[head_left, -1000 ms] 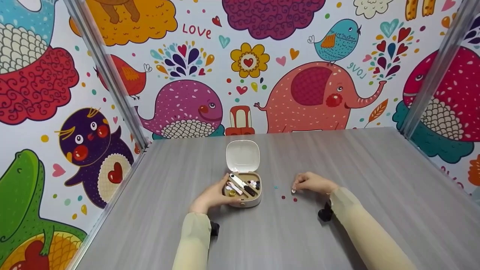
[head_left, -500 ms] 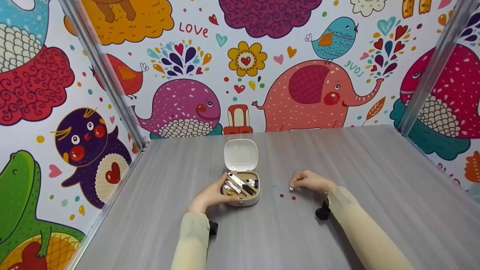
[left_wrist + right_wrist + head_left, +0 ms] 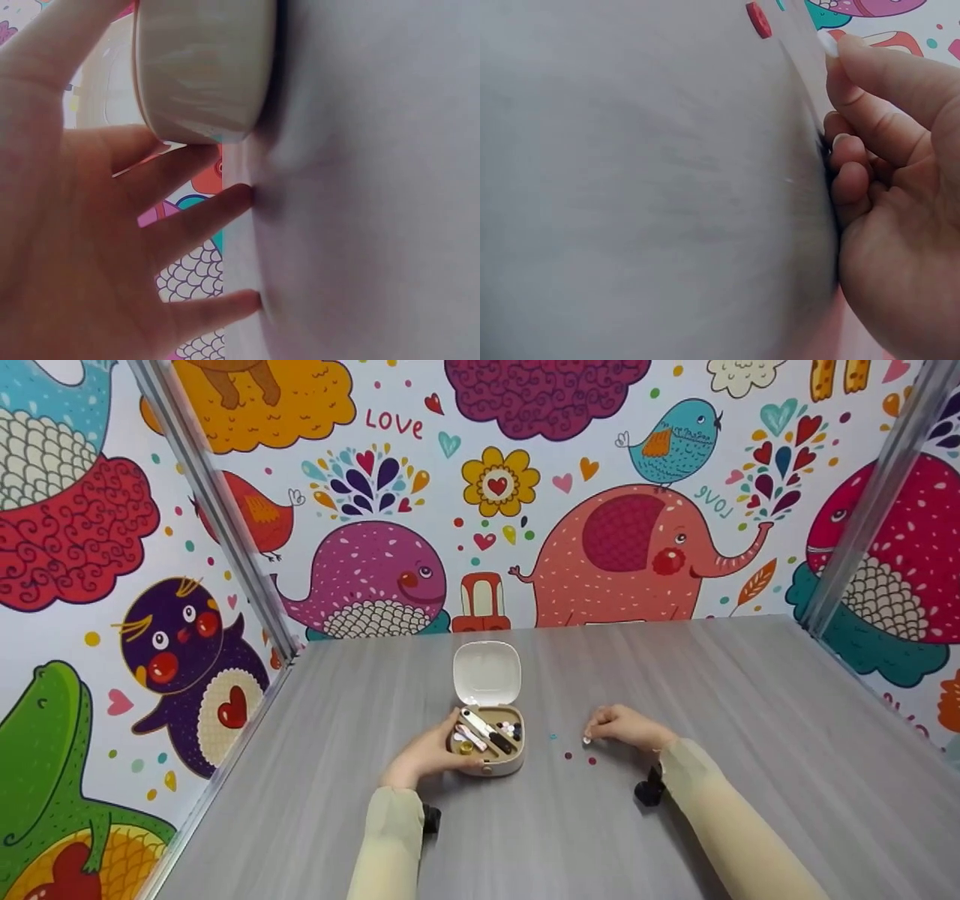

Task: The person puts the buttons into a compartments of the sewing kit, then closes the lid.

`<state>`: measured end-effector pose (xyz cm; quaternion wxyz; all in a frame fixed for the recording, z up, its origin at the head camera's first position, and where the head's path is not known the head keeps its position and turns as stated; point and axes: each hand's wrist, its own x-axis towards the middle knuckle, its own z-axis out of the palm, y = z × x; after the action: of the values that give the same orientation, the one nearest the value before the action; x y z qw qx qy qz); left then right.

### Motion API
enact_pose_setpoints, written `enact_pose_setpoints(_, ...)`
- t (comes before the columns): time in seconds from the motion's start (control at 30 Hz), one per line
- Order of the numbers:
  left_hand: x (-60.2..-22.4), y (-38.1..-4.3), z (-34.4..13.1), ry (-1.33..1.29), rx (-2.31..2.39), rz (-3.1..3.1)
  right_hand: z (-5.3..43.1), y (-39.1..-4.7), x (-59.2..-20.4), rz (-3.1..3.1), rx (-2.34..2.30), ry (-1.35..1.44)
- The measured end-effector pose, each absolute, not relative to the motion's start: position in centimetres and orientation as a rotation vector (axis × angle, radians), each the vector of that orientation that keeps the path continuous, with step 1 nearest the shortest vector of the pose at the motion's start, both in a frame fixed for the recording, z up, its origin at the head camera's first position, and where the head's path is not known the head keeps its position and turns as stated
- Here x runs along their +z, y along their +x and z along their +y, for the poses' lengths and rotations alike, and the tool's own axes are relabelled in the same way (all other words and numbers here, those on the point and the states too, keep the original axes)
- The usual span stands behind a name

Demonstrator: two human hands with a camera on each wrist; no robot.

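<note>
A small white sewing box [image 3: 506, 767] stands on the table with its lid [image 3: 487, 673] raised. My left hand [image 3: 429, 751] grips it from the left, thumb along the front and fingers around the side; the ring and little fingers spread out past it in the left wrist view. Inside lie a white-and-black tool [image 3: 486, 730], a gold-coloured ring-like piece [image 3: 466, 748] and several white and dark buttons [image 3: 511, 729]. To the right of the box, my right hand [image 3: 628, 727] pinches a white button [image 3: 827, 43] between thumb and index finger, its other fingers curled close to the tabletop.
Between box and right hand lie two red buttons, the left one [image 3: 568, 755] and the right one [image 3: 592, 761], plus a teal button [image 3: 553, 736]. The grey table [image 3: 675, 660] meets printed wall panels [image 3: 495, 540] at the back and sides.
</note>
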<state>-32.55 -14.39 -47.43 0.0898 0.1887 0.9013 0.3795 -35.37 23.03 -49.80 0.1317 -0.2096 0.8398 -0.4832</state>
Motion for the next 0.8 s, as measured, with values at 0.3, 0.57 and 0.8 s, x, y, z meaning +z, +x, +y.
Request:
enact_pose_setpoints(0.3,-47.7,-32.1,-14.7,0.541,1.159,2.677,22.7,-35.3,-50.1,2.412,-1.426,-0.641)
enact_pose_setpoints(0.57,-48.1,-32.2,-14.5,0.528,1.142,2.665,22.9,-35.7,-49.6,2.337,-1.397,-0.592)
enact_pose_setpoints(0.8,-47.6,-32.6,-14.1,0.546,1.119,2.684,22.2,-36.8,-48.2,2.334,-1.385,-0.567)
